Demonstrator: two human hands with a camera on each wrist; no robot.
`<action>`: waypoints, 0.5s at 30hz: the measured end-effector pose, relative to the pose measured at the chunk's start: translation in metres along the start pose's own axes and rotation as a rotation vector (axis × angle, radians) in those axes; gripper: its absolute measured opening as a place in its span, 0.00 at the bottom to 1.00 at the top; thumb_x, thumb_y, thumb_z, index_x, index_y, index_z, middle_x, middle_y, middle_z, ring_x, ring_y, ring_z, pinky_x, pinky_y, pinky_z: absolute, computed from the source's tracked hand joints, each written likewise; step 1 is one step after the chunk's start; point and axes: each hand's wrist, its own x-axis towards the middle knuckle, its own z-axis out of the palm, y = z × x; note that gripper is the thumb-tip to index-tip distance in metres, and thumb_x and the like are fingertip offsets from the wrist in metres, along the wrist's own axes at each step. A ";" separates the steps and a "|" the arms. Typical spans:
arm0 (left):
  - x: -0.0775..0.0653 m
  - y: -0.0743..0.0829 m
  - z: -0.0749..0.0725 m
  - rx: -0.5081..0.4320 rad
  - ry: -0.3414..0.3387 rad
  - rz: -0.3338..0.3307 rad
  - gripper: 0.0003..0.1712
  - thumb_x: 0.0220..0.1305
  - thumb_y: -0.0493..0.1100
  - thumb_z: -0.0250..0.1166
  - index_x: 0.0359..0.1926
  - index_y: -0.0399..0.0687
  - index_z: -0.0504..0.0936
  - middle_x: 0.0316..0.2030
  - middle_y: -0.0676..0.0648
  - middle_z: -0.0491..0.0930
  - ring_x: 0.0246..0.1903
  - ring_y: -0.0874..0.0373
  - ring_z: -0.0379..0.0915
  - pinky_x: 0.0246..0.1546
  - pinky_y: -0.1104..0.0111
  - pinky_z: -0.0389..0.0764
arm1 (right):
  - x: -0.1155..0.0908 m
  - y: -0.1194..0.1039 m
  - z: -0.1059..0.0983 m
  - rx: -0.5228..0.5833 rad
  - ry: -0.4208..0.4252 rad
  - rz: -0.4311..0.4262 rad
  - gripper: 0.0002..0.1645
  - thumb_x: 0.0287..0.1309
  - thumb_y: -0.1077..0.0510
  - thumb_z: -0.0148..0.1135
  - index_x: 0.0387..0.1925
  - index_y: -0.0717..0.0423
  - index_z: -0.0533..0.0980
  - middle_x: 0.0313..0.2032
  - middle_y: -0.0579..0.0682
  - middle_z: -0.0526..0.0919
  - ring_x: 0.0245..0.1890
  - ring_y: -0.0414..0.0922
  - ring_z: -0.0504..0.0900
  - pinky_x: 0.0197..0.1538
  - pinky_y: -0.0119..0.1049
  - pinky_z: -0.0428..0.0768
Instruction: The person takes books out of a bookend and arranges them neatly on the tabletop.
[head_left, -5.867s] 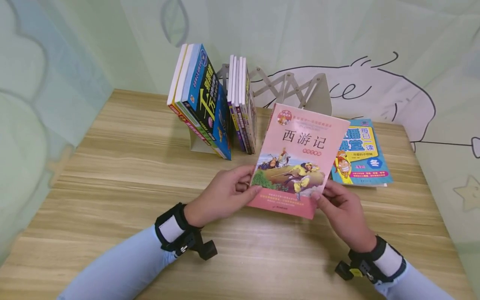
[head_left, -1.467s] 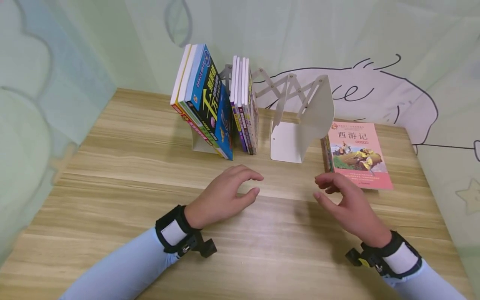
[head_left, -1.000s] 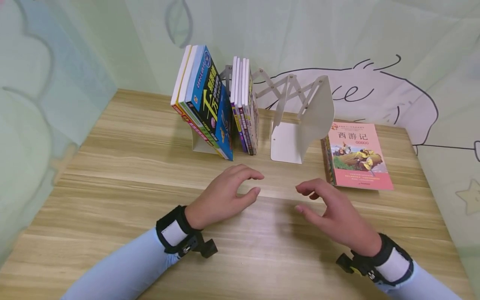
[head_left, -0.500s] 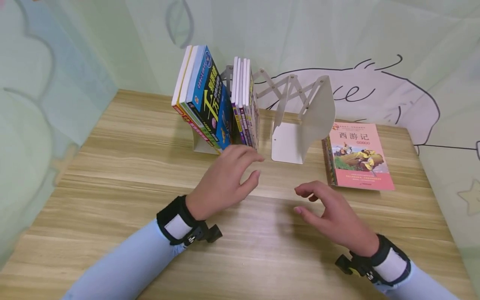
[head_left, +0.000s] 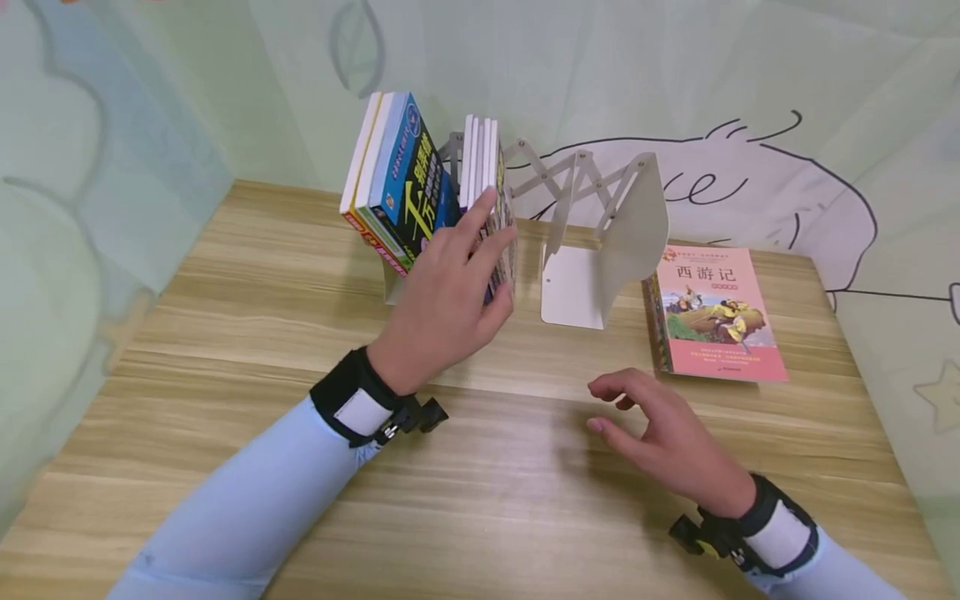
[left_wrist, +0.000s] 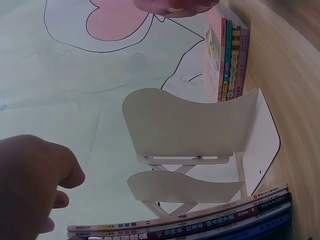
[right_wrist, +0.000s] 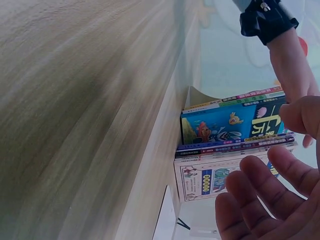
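Observation:
My left hand (head_left: 442,300) is in front of the thin upright books (head_left: 480,162), fingers extended towards their upper part. Whether its fingertips touch them cannot be told. In the left wrist view the same books' spines (left_wrist: 200,225) run along the bottom edge, with dark fingers (left_wrist: 30,185) at the left. Left of them, larger books with a blue and black cover (head_left: 408,171) lean in the metal book rack (head_left: 636,221), partly hidden by my left hand. Above the table hovers my right hand (head_left: 667,433), its fingers loosely curved and holding nothing.
A stack of books with a pink cover on top (head_left: 720,312) lies right of the rack. The rack's white base plate (head_left: 573,287) shows between its two right-hand panels. Everything stands on a wooden table (head_left: 247,400) against a patterned curtain (head_left: 247,92).
The pink book, earlier held in both hands, now lies on the right-hand stack. My left hand has moved up and forward to the thin books; the right has drifted left, away from the stack.

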 end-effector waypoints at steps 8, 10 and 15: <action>-0.003 -0.003 0.005 0.039 -0.073 -0.043 0.24 0.68 0.44 0.58 0.61 0.38 0.77 0.73 0.38 0.64 0.52 0.40 0.71 0.54 0.53 0.74 | 0.000 0.003 0.002 0.014 -0.007 0.014 0.21 0.59 0.62 0.71 0.53 0.47 0.77 0.48 0.40 0.82 0.46 0.43 0.81 0.49 0.33 0.80; -0.004 -0.003 0.006 0.019 -0.058 -0.051 0.23 0.67 0.43 0.58 0.60 0.38 0.78 0.72 0.39 0.65 0.55 0.40 0.70 0.56 0.52 0.72 | 0.000 0.003 0.002 0.016 -0.010 0.017 0.21 0.59 0.62 0.71 0.53 0.48 0.77 0.48 0.40 0.82 0.46 0.44 0.81 0.49 0.34 0.80; -0.005 -0.003 0.007 -0.061 -0.012 -0.068 0.19 0.66 0.41 0.61 0.56 0.40 0.80 0.67 0.37 0.69 0.59 0.40 0.68 0.61 0.49 0.69 | -0.001 0.005 0.002 0.022 -0.012 0.029 0.20 0.59 0.62 0.70 0.52 0.48 0.77 0.48 0.39 0.82 0.46 0.44 0.81 0.49 0.34 0.80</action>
